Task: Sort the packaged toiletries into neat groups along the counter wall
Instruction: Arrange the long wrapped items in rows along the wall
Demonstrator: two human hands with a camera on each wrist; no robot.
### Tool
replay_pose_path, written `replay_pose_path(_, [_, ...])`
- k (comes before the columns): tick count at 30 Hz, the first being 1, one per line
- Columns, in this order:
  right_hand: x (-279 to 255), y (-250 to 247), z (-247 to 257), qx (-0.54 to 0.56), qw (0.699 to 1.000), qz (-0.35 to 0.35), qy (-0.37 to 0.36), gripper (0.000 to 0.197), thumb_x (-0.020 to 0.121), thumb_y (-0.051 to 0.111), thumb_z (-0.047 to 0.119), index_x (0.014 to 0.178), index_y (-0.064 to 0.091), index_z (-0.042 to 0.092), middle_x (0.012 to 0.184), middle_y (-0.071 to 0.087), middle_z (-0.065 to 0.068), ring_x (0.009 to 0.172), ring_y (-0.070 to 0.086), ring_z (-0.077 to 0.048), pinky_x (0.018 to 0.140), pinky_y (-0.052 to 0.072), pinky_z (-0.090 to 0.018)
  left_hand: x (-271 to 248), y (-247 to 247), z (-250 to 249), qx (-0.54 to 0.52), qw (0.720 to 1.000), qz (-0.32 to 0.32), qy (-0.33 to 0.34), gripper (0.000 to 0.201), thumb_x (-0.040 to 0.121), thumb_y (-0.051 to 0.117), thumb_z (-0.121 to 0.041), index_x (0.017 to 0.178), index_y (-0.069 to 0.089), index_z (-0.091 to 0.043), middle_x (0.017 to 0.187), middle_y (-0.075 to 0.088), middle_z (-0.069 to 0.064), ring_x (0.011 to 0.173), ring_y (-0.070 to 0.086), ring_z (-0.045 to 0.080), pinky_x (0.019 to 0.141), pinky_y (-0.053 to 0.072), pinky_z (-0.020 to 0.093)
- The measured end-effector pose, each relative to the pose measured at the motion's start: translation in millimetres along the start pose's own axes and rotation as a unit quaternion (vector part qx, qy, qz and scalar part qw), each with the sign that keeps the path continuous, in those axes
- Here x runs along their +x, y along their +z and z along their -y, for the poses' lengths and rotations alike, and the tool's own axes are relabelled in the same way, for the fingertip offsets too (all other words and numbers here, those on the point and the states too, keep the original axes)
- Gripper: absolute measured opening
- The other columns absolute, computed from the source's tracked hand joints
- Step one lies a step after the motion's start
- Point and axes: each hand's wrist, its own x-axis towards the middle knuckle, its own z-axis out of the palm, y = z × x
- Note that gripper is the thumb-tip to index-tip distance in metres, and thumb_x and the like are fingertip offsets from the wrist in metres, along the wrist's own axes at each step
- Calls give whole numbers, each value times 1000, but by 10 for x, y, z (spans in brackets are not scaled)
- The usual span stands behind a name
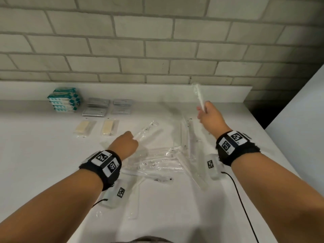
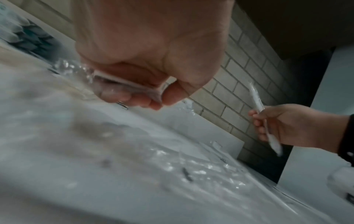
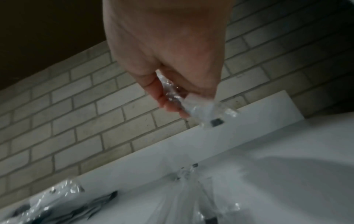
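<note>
In the upper left of the head view, teal packs [image 1: 64, 99], grey sachets [image 1: 96, 109] and soap bars [image 1: 84, 128] sit grouped by the wall. At centre my left hand [image 1: 125, 143] pinches a clear sleeve [image 1: 149, 131] lying low, long axis pointing up-right. At right my right hand [image 1: 209, 116] grips a wrapped toothbrush [image 1: 199, 95] nearly upright, nearer the bare stretch of wall [image 1: 175, 50].

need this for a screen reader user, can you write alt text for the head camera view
Two hands work over a white counter by a brick wall: the right hand holds up a clear-wrapped stick-like packet, and the left hand grips another clear packet above a loose pile. Teal packs, grey sachets and cream bars sit grouped at left.
</note>
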Motion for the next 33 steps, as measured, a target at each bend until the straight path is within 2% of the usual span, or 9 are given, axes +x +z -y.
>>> replay_pose_path(5, [-108, -70, -153, -93, 987, 68, 110, 28, 91, 58, 35, 108, 56, 12, 96, 60, -4, 71, 56, -14, 57, 46, -25, -34, 180, -155, 67, 996, 17, 48, 43, 87, 58, -40, 120, 47, -16, 111, 55, 2, 93, 55, 18, 73, 42, 27])
replay_pose_path(8, [-391, 91, -193, -159, 967, 141, 138, 61, 90, 58, 47, 137, 46, 11, 134, 53, -9, 115, 57, -25, 91, 48, -34, -59, 330, -240, 130, 986, 65, 76, 51, 82, 66, -44, 121, 48, -18, 116, 53, 0, 96, 53, 16, 80, 44, 27])
replay_pose_path(9, [-460, 156, -213, -190, 957, 167, 144, 66, 89, 60, 49, 139, 43, 9, 136, 53, -9, 120, 54, -27, 91, 46, -33, -74, 364, -268, 152, 982, 72, 81, 50, 81, 66, -44, 120, 49, -18, 115, 54, 0, 96, 53, 16, 79, 43, 26])
replay_pose_path(13, [-457, 277, -235, -287, 912, 250, 154, 25, 84, 67, 29, 94, 59, 7, 80, 58, -3, 85, 64, -23, 66, 48, -27, -135, 339, -369, 218, 966, 110, 82, 41, 85, 63, -40, 115, 56, -13, 112, 59, 1, 98, 54, 18, 80, 41, 26])
replay_pose_path(15, [-386, 224, -219, -277, 913, 253, 158, 11, 84, 60, 14, 79, 53, 7, 77, 54, -4, 78, 59, -23, 61, 46, -27, -160, 294, -378, 223, 964, 123, 76, 40, 89, 60, -36, 120, 55, -11, 118, 58, 3, 106, 54, 21, 83, 40, 26])
replay_pose_path(20, [-92, -2, -206, -64, 971, 121, 196, 33, 89, 44, 1, 122, 41, 4, 103, 61, -18, 78, 60, -26, 55, 47, -33, -206, 201, -319, 99, 990, 90, 37, 27, 88, 58, -29, 108, 52, -11, 96, 53, 1, 83, 48, 17, 69, 35, 27])
replay_pose_path(24, [95, -10, -238, 2, 971, 105, 214, 44, 94, 38, 2, 136, 30, 15, 87, 59, -11, 61, 50, -17, 50, 40, -26, -225, 116, -282, -68, 995, 75, -15, 27, 79, 67, -23, 100, 52, -15, 90, 60, 4, 84, 55, 19, 69, 39, 29])
replay_pose_path(29, [197, 227, -302, -186, 958, 149, 161, 51, 91, 59, 42, 119, 54, -1, 110, 62, -14, 98, 61, -28, 77, 47, -31, -269, 80, -278, -147, 987, 52, -31, 30, 77, 72, -25, 102, 57, -17, 89, 64, 1, 85, 58, 19, 73, 42, 31])
replay_pose_path(33, [275, 327, -359, -262, 924, 205, 187, 25, 91, 58, 24, 74, 52, 6, 77, 55, -6, 86, 58, -24, 66, 48, -28, -324, 31, -249, -180, 983, 40, 11, 16, 91, 56, -32, 99, 59, -19, 92, 73, -7, 94, 64, 17, 86, 45, 31])
